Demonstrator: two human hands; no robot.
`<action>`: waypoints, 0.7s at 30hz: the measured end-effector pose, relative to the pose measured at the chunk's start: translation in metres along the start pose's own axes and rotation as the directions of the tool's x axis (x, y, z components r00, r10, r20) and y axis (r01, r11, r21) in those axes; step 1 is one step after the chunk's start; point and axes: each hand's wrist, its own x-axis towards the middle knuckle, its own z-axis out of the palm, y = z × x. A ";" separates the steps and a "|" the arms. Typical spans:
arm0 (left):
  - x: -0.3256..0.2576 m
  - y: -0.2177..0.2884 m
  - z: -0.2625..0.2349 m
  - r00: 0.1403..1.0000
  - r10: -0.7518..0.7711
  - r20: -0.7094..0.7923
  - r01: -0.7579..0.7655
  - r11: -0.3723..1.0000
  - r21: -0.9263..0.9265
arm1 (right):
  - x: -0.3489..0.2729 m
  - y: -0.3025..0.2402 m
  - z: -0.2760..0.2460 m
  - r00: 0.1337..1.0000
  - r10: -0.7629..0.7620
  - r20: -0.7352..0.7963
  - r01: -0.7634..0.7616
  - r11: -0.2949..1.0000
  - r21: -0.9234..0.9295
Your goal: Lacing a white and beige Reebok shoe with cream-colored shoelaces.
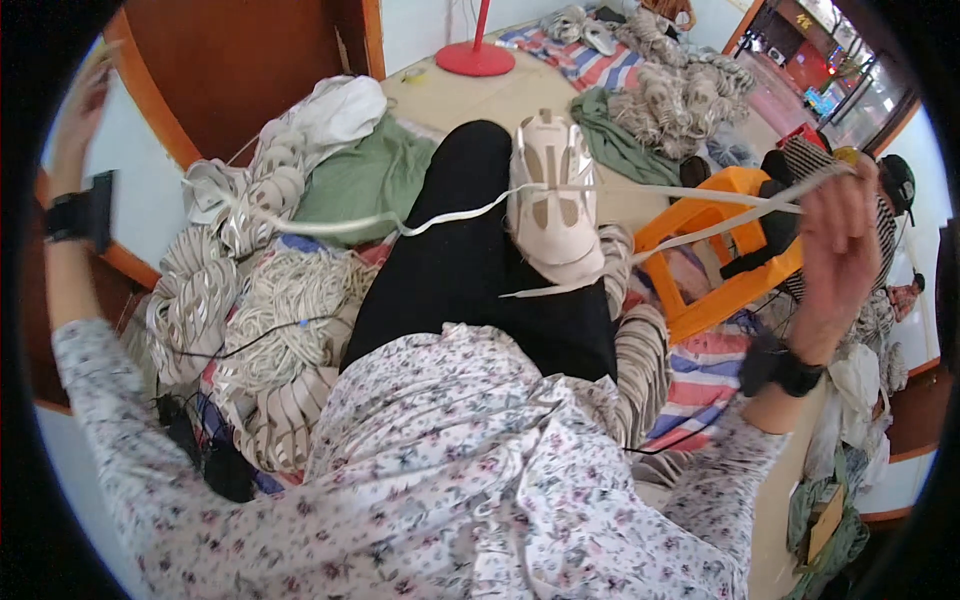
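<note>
Beige floor (430, 104) surrounds the seated person, pale shoe upper (560, 240) resting on black trousers (440, 265). Hands wide apart: right hand (838, 225), raised right of the upper, pinches white lace (403, 231) strung through it; left hand (88, 95), raised far left of the upper, blurred, cannot tell its grip. Orange stool (690, 324) right of upper; cord heap (290, 310) left; red round base (475, 60) beyond.

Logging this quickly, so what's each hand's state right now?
Left hand: raised, blurred; can't tell if open or closed.
Right hand: closed, holding white lace.
</note>
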 end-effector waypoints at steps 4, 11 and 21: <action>-0.076 -0.048 0.257 0.834 0.330 0.442 -0.228 0.936 -0.268 | -0.056 -0.071 -0.094 0.952 0.018 -0.306 0.013 0.995 0.098; -0.193 -0.007 0.450 0.593 -0.343 0.729 0.636 0.754 -0.162 | -0.198 -0.136 -0.120 0.601 -0.377 -0.705 -0.571 0.415 -0.708; -0.212 0.008 0.484 0.635 -0.216 0.741 0.399 0.914 -0.076 | -0.457 -0.285 -0.200 0.486 -0.215 -0.847 -0.773 0.347 -0.531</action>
